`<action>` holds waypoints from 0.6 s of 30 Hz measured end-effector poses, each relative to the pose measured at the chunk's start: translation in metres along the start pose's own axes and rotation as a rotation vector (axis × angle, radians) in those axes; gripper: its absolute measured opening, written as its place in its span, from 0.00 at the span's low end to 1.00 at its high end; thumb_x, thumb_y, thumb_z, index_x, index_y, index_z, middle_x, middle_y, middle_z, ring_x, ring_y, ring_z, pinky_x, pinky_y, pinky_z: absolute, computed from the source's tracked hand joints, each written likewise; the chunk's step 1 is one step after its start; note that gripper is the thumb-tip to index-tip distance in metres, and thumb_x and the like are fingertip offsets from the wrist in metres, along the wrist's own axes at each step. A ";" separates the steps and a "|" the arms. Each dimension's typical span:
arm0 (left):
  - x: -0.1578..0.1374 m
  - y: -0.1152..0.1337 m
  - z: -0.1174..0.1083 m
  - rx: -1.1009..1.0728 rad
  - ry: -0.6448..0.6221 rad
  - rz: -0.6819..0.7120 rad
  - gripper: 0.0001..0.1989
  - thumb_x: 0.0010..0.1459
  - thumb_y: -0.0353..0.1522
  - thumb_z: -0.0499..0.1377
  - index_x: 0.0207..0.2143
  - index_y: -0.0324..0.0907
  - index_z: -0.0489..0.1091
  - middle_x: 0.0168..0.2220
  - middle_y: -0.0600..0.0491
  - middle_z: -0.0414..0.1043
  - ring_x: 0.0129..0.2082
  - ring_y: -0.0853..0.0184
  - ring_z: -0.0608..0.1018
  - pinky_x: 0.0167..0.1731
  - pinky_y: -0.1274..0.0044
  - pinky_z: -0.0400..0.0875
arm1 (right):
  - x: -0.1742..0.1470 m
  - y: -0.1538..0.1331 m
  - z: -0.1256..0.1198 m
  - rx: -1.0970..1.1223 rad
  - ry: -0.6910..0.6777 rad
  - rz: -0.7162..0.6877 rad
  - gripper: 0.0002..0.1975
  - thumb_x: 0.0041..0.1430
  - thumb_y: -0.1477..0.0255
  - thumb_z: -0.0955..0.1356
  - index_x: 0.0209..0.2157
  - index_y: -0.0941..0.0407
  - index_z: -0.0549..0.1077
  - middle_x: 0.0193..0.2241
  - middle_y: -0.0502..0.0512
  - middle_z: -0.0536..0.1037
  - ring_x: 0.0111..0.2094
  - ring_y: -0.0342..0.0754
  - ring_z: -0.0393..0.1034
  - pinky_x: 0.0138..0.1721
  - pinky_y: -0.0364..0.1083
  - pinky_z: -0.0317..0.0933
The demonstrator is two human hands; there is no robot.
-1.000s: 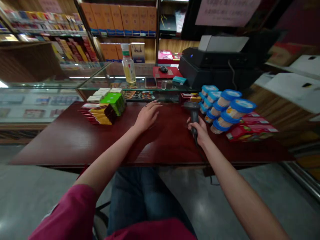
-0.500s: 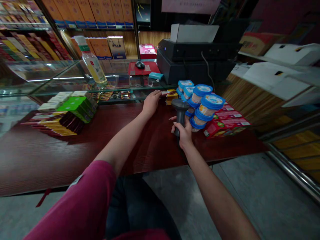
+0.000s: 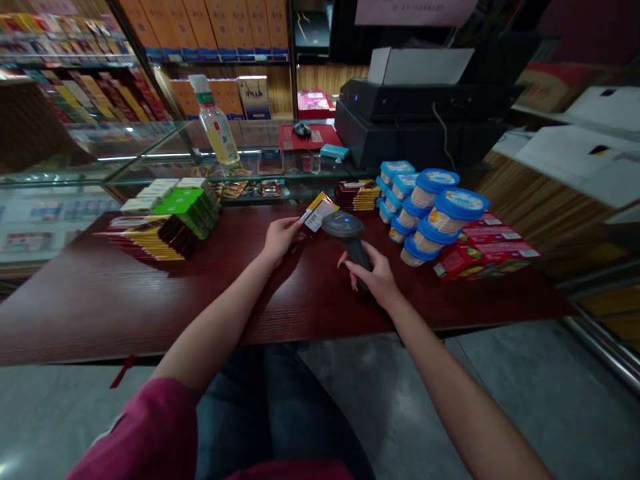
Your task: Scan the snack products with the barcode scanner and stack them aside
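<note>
Over table: left fingers pinch packet (illegible); right fingers wrap part-hidden scanner.

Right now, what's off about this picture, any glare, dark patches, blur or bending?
Head view throughout: a pale sheen lies on the dark red tabletop toward its left end; light streaks cross the glass counter; the black boxes behind the cups sink into shadow; the white boxes at right look soft and stretched; small print on the packet in the left hand is unreadable.
</note>
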State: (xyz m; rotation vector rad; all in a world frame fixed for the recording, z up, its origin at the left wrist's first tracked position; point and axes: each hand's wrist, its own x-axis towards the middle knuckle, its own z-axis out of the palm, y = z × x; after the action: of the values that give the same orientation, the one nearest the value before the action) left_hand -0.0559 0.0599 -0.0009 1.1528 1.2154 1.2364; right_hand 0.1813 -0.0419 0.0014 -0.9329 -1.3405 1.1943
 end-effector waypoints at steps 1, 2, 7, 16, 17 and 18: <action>-0.003 -0.002 -0.002 -0.022 -0.002 -0.011 0.12 0.65 0.35 0.66 0.46 0.36 0.81 0.36 0.49 0.84 0.29 0.71 0.82 0.37 0.78 0.81 | 0.000 -0.001 0.001 -0.015 -0.007 0.005 0.13 0.56 0.64 0.77 0.41 0.51 0.75 0.34 0.52 0.81 0.16 0.41 0.64 0.15 0.45 0.62; -0.005 -0.004 -0.002 -0.034 -0.005 -0.011 0.12 0.64 0.34 0.66 0.46 0.36 0.81 0.35 0.50 0.84 0.29 0.72 0.82 0.37 0.79 0.81 | -0.001 -0.003 0.001 -0.031 -0.017 0.013 0.13 0.55 0.64 0.77 0.41 0.51 0.76 0.33 0.52 0.81 0.16 0.41 0.64 0.15 0.45 0.62; -0.006 -0.007 -0.001 -0.012 -0.052 0.057 0.11 0.64 0.34 0.64 0.45 0.37 0.82 0.35 0.50 0.84 0.28 0.71 0.82 0.34 0.80 0.78 | -0.002 -0.008 0.003 -0.069 -0.069 0.051 0.16 0.56 0.62 0.77 0.44 0.52 0.77 0.33 0.52 0.81 0.17 0.41 0.64 0.16 0.44 0.63; -0.046 0.000 -0.042 0.328 -0.016 0.288 0.13 0.66 0.35 0.63 0.50 0.44 0.82 0.50 0.48 0.84 0.49 0.57 0.85 0.50 0.69 0.80 | -0.003 -0.001 -0.004 -0.035 -0.001 0.070 0.14 0.55 0.61 0.78 0.37 0.52 0.77 0.25 0.50 0.78 0.15 0.42 0.63 0.14 0.45 0.62; -0.057 0.004 -0.058 0.402 -0.033 0.334 0.13 0.66 0.35 0.63 0.51 0.46 0.82 0.51 0.50 0.84 0.52 0.56 0.84 0.53 0.68 0.78 | -0.003 -0.003 -0.003 -0.031 -0.005 0.069 0.14 0.55 0.61 0.78 0.37 0.53 0.77 0.26 0.50 0.78 0.15 0.42 0.64 0.14 0.45 0.62; -0.068 0.008 -0.076 0.457 -0.057 0.371 0.14 0.66 0.36 0.63 0.51 0.48 0.82 0.52 0.51 0.84 0.53 0.56 0.83 0.56 0.68 0.77 | -0.002 -0.005 0.000 -0.033 -0.018 0.073 0.14 0.55 0.61 0.78 0.38 0.53 0.77 0.27 0.51 0.79 0.15 0.42 0.64 0.15 0.44 0.62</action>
State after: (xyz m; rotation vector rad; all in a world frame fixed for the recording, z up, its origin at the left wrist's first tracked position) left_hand -0.1304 -0.0107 0.0057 1.8010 1.3185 1.2114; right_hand 0.1821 -0.0450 0.0061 -1.0048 -1.3537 1.2418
